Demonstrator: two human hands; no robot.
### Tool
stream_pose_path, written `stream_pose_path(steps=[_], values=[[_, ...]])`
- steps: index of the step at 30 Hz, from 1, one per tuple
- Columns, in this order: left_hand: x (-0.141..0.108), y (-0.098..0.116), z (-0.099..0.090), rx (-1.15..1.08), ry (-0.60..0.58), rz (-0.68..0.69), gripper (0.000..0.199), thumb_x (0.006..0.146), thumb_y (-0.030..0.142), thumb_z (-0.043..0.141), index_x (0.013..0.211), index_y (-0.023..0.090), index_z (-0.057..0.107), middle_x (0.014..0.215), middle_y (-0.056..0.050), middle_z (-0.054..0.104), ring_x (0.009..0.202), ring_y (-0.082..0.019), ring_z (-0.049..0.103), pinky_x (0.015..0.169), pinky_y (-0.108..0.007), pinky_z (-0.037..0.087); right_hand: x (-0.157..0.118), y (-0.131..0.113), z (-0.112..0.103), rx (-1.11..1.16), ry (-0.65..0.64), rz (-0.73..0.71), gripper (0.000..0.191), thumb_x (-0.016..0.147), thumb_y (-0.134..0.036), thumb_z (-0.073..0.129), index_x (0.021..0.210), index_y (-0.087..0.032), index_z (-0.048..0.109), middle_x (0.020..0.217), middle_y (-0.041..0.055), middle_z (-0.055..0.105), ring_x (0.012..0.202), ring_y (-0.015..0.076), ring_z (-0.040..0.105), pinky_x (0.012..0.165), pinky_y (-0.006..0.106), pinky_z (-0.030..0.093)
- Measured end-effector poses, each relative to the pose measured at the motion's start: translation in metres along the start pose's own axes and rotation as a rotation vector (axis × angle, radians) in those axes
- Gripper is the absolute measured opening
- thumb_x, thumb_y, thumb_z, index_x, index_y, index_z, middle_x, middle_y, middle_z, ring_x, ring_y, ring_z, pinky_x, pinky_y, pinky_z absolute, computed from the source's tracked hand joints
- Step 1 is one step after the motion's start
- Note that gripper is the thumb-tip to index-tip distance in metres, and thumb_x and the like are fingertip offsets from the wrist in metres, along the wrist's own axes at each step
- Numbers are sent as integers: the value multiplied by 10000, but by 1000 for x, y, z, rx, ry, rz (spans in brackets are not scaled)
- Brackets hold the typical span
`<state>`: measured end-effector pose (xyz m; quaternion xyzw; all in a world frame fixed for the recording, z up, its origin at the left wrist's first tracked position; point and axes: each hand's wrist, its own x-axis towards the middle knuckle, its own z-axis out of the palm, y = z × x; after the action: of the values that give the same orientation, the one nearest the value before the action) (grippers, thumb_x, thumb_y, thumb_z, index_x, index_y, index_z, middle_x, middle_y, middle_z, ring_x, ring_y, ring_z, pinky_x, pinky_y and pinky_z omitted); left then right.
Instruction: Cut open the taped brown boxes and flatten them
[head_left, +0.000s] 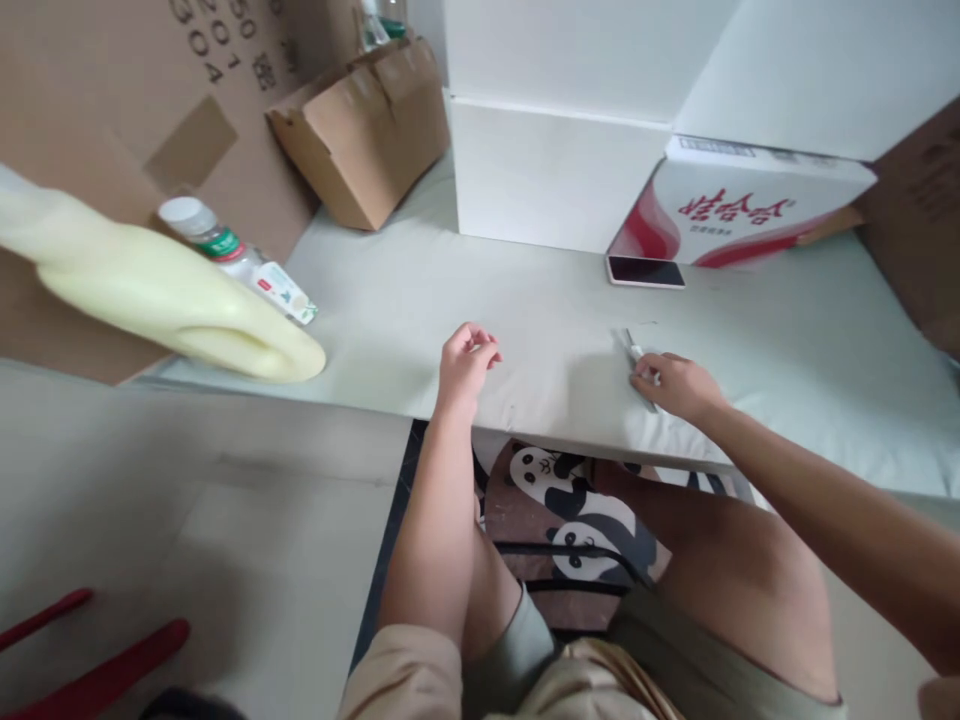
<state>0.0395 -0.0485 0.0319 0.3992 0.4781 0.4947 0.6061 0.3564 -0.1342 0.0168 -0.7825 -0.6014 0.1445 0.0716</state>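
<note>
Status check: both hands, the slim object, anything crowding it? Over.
Left hand half-curled, nothing visible in it. Right hand has its grip on the slim object. Phone lies beyond, apart from both.

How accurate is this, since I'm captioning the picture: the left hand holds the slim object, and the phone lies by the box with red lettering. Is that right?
Not quite: the hand is wrong. The head view shows the right hand holding the slim object. The phone does lie by the box with red lettering.
</note>
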Motion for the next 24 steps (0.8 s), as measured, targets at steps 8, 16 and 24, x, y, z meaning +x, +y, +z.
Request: stream_pose_path(steps=[8, 16, 24], values=[[-1, 12, -32, -114, 29, -7, 156, 691, 173, 628, 669, 198, 476, 748, 30, 603, 569, -69, 583, 588, -237, 396, 64, -110, 14, 296, -9, -116, 453, 798, -430, 542, 1199, -230, 482, 945, 84, 692, 716, 223, 676, 607, 351, 526], [-2, 11, -45, -319, 92, 44, 154, 654, 162, 626, 668, 207, 479, 701, 27, 568, 582, -80, 505, 637, -273, 438, 178, -283, 18, 553, -11, -250, 137, 773, -214, 569, 906, -235, 590, 750, 10, 617, 653, 162, 588, 627, 327, 532], [2, 11, -50, -469, 41, -64, 120, 607, 163, 622, 632, 200, 511, 687, 12, 575, 575, -76, 467, 629, -291, 421, 225, -435, -11, 378, 63, -419, 511, 1022, -332, 267, 1303, -14, 551, 1121, 58, 680, 1171, 188, 670, 1037, 371, 454]])
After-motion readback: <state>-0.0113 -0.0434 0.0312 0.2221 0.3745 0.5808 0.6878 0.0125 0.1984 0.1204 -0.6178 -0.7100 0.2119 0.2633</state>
